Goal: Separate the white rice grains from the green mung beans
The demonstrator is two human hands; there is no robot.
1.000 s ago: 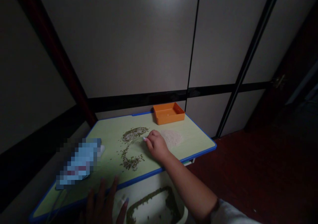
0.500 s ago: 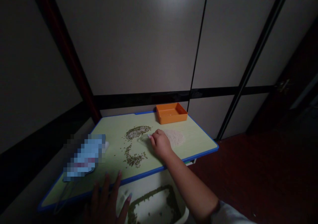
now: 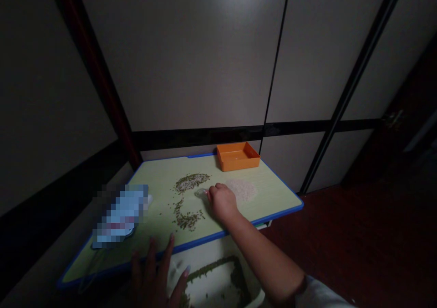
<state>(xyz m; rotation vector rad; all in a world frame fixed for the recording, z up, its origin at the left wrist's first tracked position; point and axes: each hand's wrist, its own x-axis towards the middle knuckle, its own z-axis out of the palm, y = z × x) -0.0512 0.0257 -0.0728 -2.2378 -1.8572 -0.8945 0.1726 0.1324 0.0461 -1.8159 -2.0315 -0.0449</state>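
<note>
My right hand (image 3: 223, 201) is closed on the handle of a clear spoon (image 3: 201, 192), its rounded end pointing left, low over the table. Left of it lies a pile of green beans mixed with pale grains (image 3: 191, 181). Nearer me is a smaller scatter of green beans (image 3: 187, 219). A heap of pale grains, like rice (image 3: 244, 189), lies just beyond and right of my right hand. At the table's near edge, in shadow, my left hand (image 3: 155, 269) has its fingers spread and holds nothing.
The pale green table (image 3: 273, 192) has a blue rim. An orange tray (image 3: 239, 163) stands at its back edge. At left lies a blurred-out blue object (image 3: 119, 217). Below the near edge is a white bin (image 3: 257, 296) with green bits inside. Wardrobe panels (image 3: 205, 71) rise behind.
The spoon has shifted slightly and its rounded end has turned in my right hand. My left hand stays spread at the near edge. The whole view has moved a little.
</note>
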